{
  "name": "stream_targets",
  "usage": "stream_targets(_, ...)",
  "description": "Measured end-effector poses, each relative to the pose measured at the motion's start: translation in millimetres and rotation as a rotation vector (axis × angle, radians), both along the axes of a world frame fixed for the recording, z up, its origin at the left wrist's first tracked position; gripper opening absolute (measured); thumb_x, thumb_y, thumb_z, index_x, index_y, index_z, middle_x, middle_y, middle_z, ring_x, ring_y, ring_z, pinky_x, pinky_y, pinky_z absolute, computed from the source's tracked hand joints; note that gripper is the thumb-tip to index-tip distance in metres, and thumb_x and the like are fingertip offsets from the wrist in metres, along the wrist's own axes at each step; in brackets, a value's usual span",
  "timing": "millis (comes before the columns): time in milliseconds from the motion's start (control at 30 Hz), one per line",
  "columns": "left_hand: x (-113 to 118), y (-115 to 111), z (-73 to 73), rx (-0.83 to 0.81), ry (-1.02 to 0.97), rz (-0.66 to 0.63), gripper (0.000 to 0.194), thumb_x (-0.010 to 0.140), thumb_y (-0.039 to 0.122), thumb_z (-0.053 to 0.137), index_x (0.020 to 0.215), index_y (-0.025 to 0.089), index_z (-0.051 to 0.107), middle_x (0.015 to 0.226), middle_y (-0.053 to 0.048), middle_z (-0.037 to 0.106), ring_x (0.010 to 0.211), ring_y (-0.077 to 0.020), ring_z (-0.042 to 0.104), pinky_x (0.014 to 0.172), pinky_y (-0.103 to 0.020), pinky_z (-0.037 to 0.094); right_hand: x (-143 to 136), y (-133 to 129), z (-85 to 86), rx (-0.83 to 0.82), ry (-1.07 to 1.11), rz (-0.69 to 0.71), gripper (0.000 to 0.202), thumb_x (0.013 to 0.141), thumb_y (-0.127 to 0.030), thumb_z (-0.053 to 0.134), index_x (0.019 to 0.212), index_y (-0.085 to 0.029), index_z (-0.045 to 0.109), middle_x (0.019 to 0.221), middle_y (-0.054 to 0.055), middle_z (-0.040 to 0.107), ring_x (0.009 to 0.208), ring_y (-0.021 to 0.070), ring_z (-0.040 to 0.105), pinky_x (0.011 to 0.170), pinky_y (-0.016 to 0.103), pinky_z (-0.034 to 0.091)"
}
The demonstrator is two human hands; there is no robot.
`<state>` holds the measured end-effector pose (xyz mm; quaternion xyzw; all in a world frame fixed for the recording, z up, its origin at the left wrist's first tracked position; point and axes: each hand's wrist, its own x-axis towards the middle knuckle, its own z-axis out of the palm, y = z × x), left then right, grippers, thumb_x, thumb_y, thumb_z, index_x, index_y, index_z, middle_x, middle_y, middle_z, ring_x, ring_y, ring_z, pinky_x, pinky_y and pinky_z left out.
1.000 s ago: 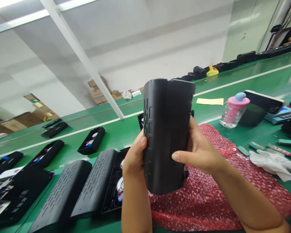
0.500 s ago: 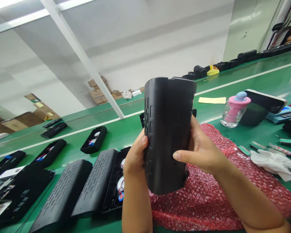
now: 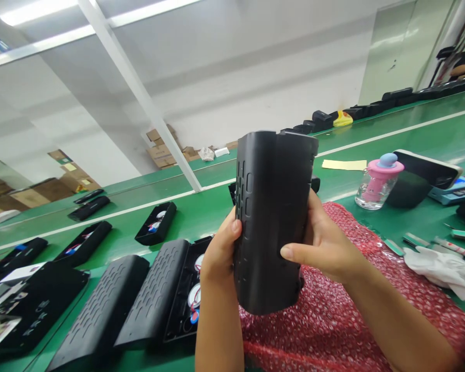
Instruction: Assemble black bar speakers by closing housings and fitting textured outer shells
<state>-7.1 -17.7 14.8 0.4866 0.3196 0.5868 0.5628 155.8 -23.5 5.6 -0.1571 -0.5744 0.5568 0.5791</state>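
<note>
Black casing point(image 3: 273, 222) is near the middle of my view, standing roughly upright with a slight tilt, its lower end in front of the red bubble wrap point(image 3: 333, 325). I cannot tell whether the two touch.

I see the left hand point(image 3: 219, 248) gripping the casing's slotted left edge, and the right hand point(image 3: 321, 253) closed around its right edge, thumb on the smooth face. The fingers behind are hidden from me.

For room to move, I see green tabletop point(image 3: 203, 214) left of the casing's upper half, and another green stretch to its right, between the wrap and the yellow paper strip point(image 3: 344, 165). The near left side is tighter: an open black box point(image 3: 184, 305) with white round parts and wires lies just beside the left forearm, then two textured covers point(image 3: 157, 299) lean farther left. A smaller open box point(image 3: 155, 223) sits beyond them.

On the right, a pink-lidded cup point(image 3: 375, 186) stands beyond the wrap, near a propped phone point(image 3: 430, 168). White tissue point(image 3: 442, 268) lies at the wrap's right edge among thin tools. Along the far right runs a row of black items point(image 3: 364, 111) with a yellow packet point(image 3: 342, 119).
</note>
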Motion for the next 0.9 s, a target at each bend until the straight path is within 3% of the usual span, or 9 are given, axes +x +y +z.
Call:
stream_targets(167, 0.9, -2.6, 0.4, 0.023, 0.005, 0.044, 0.066, 0.075, 0.059, 0.071, 0.129, 0.023, 0.062, 0.105, -0.008, 0.072, 0.114, -0.0418, 0.061, 0.087, -0.054, 0.059, -0.2, -1.1, 0.5, 0.002, 0.014, 0.0, 0.094, 0.076, -0.02, 0.077, 0.148, -0.034, 0.018, 0.144, 0.007, 0.047, 0.13, 0.0255, 0.051, 0.107, 0.046, 0.049)
stream_targets(667, 1.7, -4.1, -0.7, -0.053, -0.019, -0.034, 0.063, 0.074, 0.061, 0.069, 0.124, 0.024, 0.064, 0.103, -0.008, 0.072, 0.111, -0.0418, 0.062, 0.087, -0.055, 0.058, -1.3, -1.8, 2.6, -0.005, 0.009, -0.008, 0.092, 0.074, -0.022, 0.078, 0.146, -0.033, 0.022, 0.145, 0.007, 0.046, 0.13, 0.0267, 0.051, 0.105, 0.047, 0.051)
stream_targets(900, -0.3, -2.9, -2.4, -0.035, -0.016, -0.013, 0.057, 0.076, 0.06, 0.068, 0.119, 0.023, 0.067, 0.098, -0.008, 0.073, 0.11, -0.0409, 0.063, 0.087, -0.054, 0.058, -1.2, -1.6, 3.1, -0.017, -0.005, -0.014, 0.095, 0.074, -0.025, 0.078, 0.148, -0.033, 0.02, 0.145, 0.007, 0.045, 0.131, 0.0276, 0.049, 0.106, 0.048, 0.05)
